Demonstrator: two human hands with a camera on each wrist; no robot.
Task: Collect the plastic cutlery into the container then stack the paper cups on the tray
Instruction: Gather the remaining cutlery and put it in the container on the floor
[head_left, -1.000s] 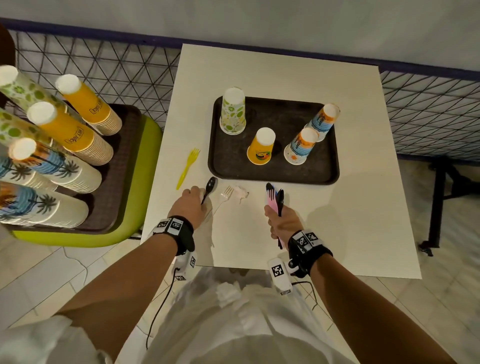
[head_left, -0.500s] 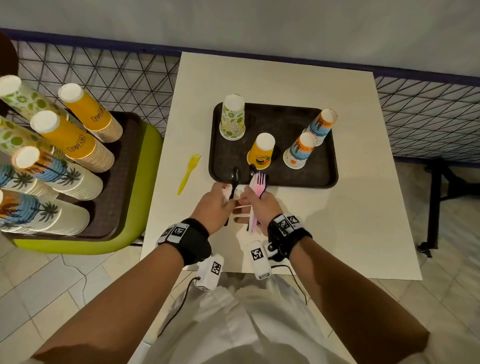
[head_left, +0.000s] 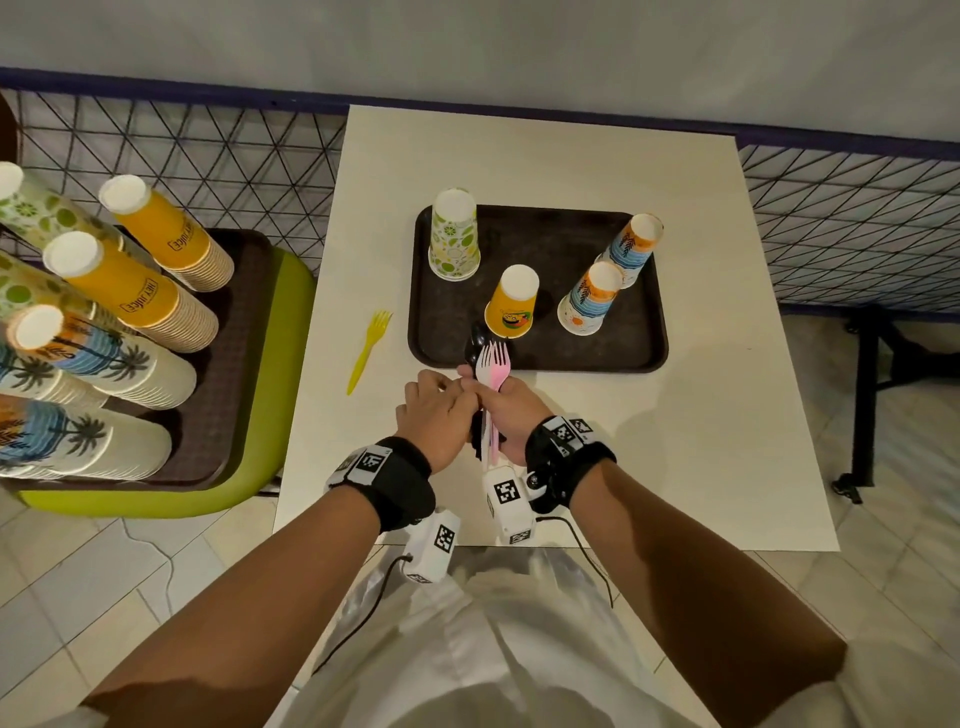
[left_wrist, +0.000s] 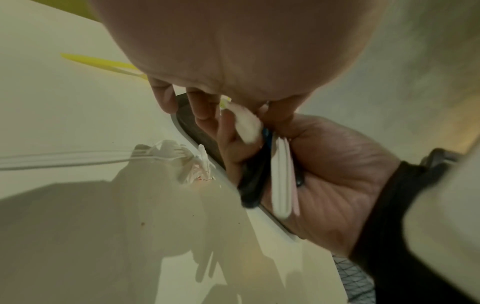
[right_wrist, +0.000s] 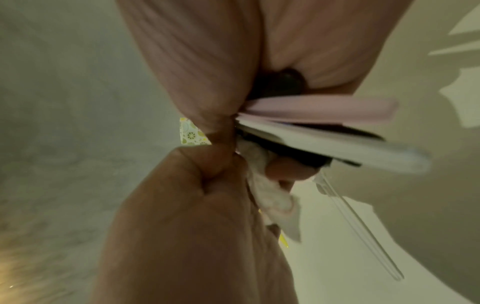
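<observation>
The right hand (head_left: 511, 415) held a clenched grip on a bundle of cutlery: a white fork (head_left: 485, 366), a pink fork (head_left: 500, 364) and black pieces (head_left: 475, 345) whose heads stood just over the near rim of the tray (head_left: 644, 358). The left hand (head_left: 434, 415) pressed against the bundle's left side, fingers curled around crumpled white paper (left_wrist: 248, 127); whether it also pinched a utensil could not be told.

Remaining items on the counter (head_left: 701, 441): a yellow fork (head_left: 369, 348), left of the tray and well apart from both hands, and a clear utensil (left_wrist: 78, 159) lying flat beside a torn wrapper (left_wrist: 197, 164). No container was identifiable in any view.

Probable faults:
- The handles fanned apart in the right wrist view. Adding another piece while the grip loosened could let one slide out.
- The clear utensil showed faintly against the pale counter and could be overlooked.
- The bundle's heads stood near the orange cup (head_left: 511, 306). A forward sweep could topple it.
- Paper trapped against the handles could enter the container with the cutlery.
</observation>
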